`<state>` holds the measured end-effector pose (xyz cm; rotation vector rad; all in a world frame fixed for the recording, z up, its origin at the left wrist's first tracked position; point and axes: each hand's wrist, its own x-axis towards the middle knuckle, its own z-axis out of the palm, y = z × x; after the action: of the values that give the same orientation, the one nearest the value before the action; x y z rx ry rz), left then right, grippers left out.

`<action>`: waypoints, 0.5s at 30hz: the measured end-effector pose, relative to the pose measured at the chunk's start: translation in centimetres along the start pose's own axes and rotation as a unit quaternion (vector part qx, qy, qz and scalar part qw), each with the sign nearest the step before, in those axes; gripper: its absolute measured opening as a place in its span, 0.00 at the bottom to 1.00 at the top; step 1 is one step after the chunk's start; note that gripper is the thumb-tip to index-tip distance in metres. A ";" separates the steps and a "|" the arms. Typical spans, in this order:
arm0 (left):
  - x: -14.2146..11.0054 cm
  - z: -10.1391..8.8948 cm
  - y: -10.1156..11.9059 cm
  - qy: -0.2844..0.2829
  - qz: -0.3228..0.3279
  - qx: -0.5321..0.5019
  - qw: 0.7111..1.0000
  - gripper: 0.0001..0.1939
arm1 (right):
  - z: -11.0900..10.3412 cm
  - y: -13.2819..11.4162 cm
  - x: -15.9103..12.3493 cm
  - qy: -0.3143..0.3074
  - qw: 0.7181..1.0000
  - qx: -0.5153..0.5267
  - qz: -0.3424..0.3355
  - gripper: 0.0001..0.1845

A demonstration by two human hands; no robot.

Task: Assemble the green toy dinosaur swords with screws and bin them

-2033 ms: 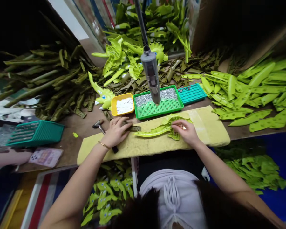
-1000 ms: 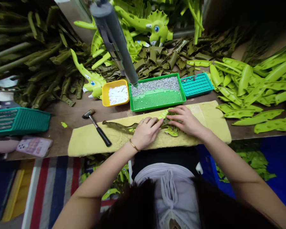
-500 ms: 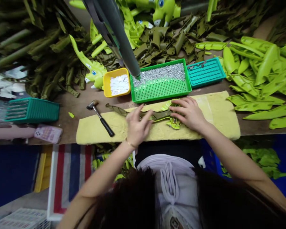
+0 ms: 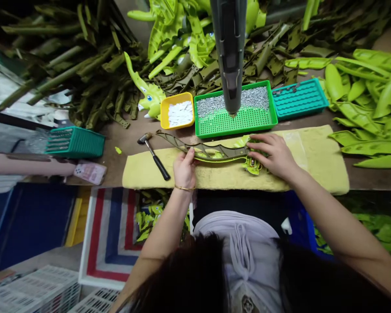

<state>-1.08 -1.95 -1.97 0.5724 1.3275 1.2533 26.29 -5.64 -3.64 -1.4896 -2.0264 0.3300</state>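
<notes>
A long, curved olive-green plastic toy part point(image 4: 211, 151), with a bright green edge, lies across the folded yellow cloth point(image 4: 215, 178). My left hand point(image 4: 185, 170) is closed on it left of its middle, thumb on top. My right hand point(image 4: 273, 156) has its fingers curled over the right end, where a lime-green piece point(image 4: 253, 166) with small inner parts sticks out below. The fingertips partly hide that end. A hammer point(image 4: 154, 157) with a black handle rests at the cloth's left end, its head on the table.
A screwdriver-like power tool point(image 4: 232, 65) hangs over a green basket point(image 4: 208, 129) of small metal screws. Beside it stand a yellow tub point(image 4: 164, 124) of white pieces and a teal tray point(image 4: 299, 104). Lime-green shells point(image 4: 355, 91) pile up right, olive parts point(image 4: 52, 56) left.
My left hand has gone from hovering with spread fingers to gripping the olive-green part. My right hand stays at its right end. The hanging tool has swung right, and the whole view has shifted.
</notes>
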 end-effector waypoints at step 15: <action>-7.2 5.5 -3.8 -0.240 0.104 0.215 0.941 0.12 | -1.6 -2.2 -0.2 0.006 1.000 -0.017 0.004 0.18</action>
<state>6.86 -7.82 -1.23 1.2714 1.1369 0.8997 25.54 -6.81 -1.26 -1.5185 -2.0261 0.2902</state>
